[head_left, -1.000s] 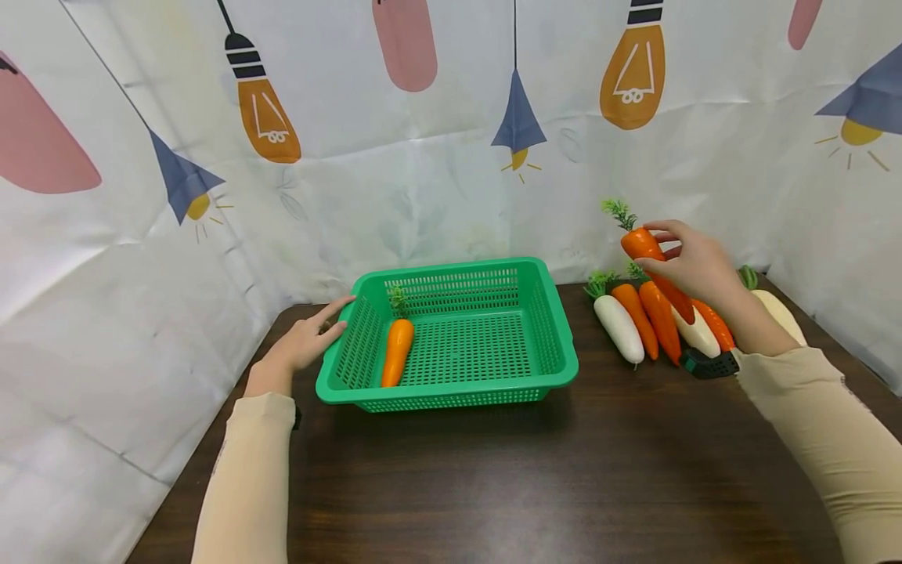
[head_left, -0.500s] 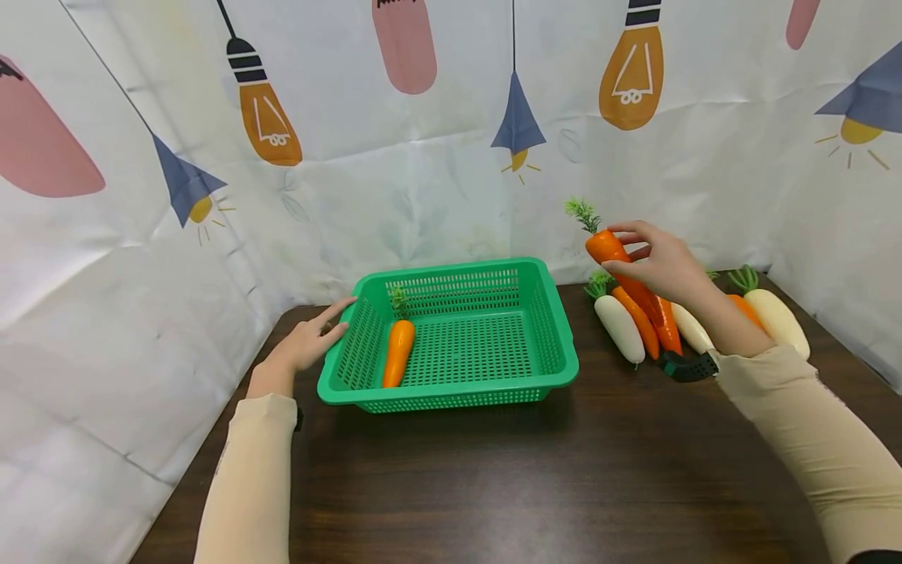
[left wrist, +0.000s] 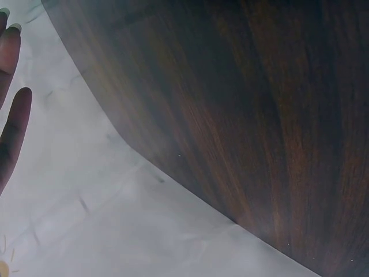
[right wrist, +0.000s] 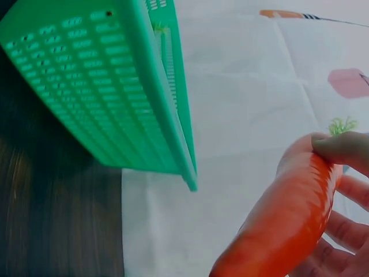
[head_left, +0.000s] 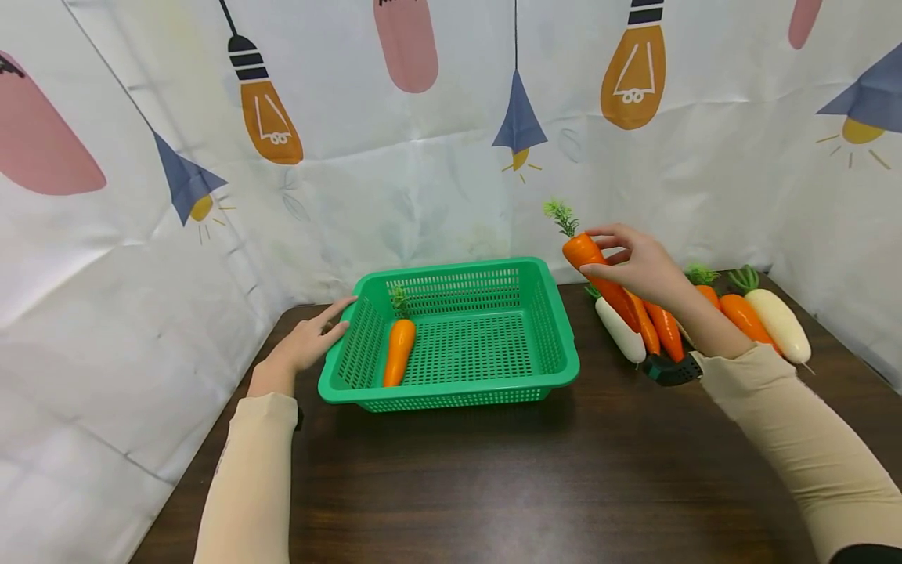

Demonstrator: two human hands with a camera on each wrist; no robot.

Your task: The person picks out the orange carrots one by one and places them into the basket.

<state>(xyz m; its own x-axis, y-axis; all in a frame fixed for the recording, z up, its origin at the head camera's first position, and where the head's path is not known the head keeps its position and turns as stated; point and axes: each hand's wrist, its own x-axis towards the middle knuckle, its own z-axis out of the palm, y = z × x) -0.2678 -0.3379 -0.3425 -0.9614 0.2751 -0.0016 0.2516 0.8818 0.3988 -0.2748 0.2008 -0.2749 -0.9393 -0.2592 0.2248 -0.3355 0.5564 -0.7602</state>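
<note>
My right hand point(head_left: 644, 270) pinches an orange carrot point(head_left: 611, 294) between thumb and fingers, its green leafy top up and tip slanting down to the right. It is raised just right of the green plastic basket point(head_left: 451, 388). The right wrist view shows the thumb on the thick end of this carrot point(right wrist: 282, 213), apart from the basket wall point(right wrist: 86, 75). At the basket's left rim, my left hand point(head_left: 303, 346) reaches with extended fingers, fingertips right at the edge. Inside the basket's left side lies another carrot point(head_left: 399, 351).
Behind and below my right arm, a row of vegetables lies on the dark wooden table point(head_left: 451, 486): a white radish point(head_left: 622, 330), several carrots point(head_left: 748, 317) and a larger white radish point(head_left: 778, 323). A printed white cloth point(head_left: 437, 196) hangs close behind the table.
My right hand has carried the carrot leftward, toward the basket, uncovering more vegetables at the right. The left hand and the basket have stayed nearly in place.
</note>
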